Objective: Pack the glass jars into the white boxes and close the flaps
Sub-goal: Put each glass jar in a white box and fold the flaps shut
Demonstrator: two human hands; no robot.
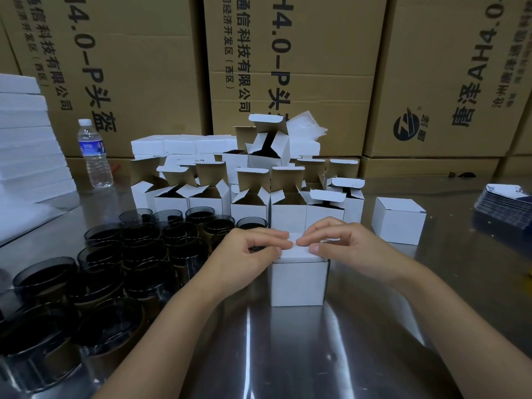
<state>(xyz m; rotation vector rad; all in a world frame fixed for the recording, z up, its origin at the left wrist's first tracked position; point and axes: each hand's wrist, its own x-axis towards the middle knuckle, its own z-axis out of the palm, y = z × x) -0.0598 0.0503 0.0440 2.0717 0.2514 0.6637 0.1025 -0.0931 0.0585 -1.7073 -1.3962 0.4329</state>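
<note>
The white box [298,280] is pinned under the fingertips of both hands: the left hand [247,250] and the right hand [342,240] are curled onto its lowered top flap, tips almost meeting. The glass jars [115,260] are massed left of the left fingers; open boxes [250,200] are ranked beyond the fingertips.

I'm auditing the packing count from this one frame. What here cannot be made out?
- Head view: inside of the front box, hidden by its walls and by the left hand and right hand over its top.
- Head view: contents of the closed box at right, hidden by its walls.
- Head view: glass jars at lower left, cut off by the frame edge.
- Head view: water bottle label, too small to read.
</note>
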